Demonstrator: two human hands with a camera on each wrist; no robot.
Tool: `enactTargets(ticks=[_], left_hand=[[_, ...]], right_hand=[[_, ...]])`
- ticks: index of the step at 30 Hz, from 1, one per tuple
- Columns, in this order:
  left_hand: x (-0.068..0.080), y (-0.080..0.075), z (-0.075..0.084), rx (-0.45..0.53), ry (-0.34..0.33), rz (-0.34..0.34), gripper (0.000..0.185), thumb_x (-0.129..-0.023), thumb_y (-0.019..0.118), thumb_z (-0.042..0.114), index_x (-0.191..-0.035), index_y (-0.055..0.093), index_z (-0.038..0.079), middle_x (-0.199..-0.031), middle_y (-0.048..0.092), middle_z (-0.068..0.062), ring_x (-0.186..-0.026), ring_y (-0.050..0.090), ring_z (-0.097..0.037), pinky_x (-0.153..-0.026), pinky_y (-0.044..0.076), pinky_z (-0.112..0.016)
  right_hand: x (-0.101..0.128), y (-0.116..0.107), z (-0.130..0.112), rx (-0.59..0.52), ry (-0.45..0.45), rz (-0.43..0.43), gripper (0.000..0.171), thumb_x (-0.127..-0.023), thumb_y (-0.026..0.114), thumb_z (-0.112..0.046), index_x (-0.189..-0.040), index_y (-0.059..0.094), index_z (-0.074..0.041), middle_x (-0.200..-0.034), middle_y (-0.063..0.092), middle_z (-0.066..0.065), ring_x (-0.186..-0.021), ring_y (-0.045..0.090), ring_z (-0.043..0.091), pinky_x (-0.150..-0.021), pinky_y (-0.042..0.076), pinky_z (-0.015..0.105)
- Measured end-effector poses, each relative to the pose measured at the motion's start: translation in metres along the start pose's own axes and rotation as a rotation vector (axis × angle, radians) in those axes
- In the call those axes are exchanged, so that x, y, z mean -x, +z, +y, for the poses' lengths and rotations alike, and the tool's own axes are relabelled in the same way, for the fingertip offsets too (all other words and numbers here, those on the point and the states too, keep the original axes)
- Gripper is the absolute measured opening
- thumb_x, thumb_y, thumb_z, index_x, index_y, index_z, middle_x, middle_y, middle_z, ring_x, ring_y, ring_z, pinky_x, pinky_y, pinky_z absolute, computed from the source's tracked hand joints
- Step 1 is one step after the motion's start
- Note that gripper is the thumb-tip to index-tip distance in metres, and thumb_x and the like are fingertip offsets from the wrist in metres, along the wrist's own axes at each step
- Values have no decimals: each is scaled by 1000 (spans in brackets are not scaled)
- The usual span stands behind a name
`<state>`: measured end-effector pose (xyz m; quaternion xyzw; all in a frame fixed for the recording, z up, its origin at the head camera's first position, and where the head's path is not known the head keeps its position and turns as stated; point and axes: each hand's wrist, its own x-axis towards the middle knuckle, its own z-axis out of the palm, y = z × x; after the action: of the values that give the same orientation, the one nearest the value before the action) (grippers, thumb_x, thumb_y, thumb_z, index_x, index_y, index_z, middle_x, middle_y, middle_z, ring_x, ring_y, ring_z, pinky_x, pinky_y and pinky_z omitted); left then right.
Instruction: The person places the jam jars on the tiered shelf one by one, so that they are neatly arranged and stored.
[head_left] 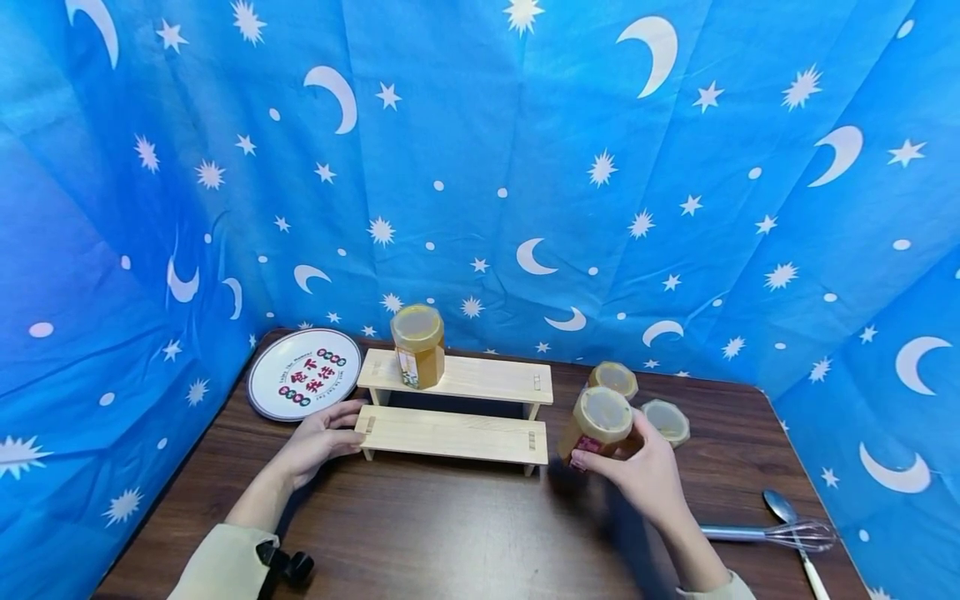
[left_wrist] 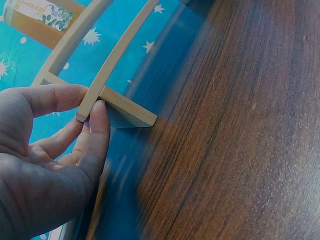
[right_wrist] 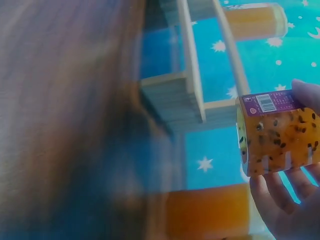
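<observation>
My left hand [head_left: 321, 448] pinches the left end of the lower step [head_left: 457, 435] of a pale two-step wooden stand, thumb and fingers on the board's edge in the left wrist view. In my right hand [head_left: 654, 473] is a lidded jar [head_left: 602, 415], gripped round its sides just right of the stand. The right wrist view shows orange contents with dark seeds and a purple barcode label [right_wrist: 272, 102] on this jar. Another jar [head_left: 418, 346], golden with a flowered label, stands on the left part of the upper step [head_left: 491, 380].
Two more lidded jars, one behind [head_left: 615, 379] and one to the right [head_left: 666, 422], stand near the held jar. A white plate [head_left: 264, 379] with red lettering lies left of the stand. A whisk [head_left: 731, 533] crosses a spoon [head_left: 782, 505] at right. Blue star-patterned cloth [head_left: 465, 150] surrounds the table.
</observation>
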<state>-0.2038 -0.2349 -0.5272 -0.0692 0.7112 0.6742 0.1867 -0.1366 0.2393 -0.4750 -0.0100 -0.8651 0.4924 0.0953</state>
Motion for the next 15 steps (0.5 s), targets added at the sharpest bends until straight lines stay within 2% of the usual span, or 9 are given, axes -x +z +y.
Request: enactTargets(ticks=[6, 15], left_hand=[[-2, -1, -2, 5, -4, 2, 75, -91, 71, 2, -157, 37, 0, -145, 49, -25, -106, 67, -22, -88, 58, -32], [-2, -2, -3, -1, 3, 7, 74, -91, 72, 3, -157, 38, 0, -146, 49, -25, -106, 67, -23, -89, 59, -34]], right_hand=[[-12, 2, -17, -10, -59, -13, 78, -74, 96, -33, -140, 57, -18, -127, 67, 2, -108, 63, 20, -81, 57, 29], [-35, 12, -43, -73, -137, -46, 76, -75, 96, -30, -141, 58, -20, -127, 66, 0, -108, 64, 20, -81, 58, 30]])
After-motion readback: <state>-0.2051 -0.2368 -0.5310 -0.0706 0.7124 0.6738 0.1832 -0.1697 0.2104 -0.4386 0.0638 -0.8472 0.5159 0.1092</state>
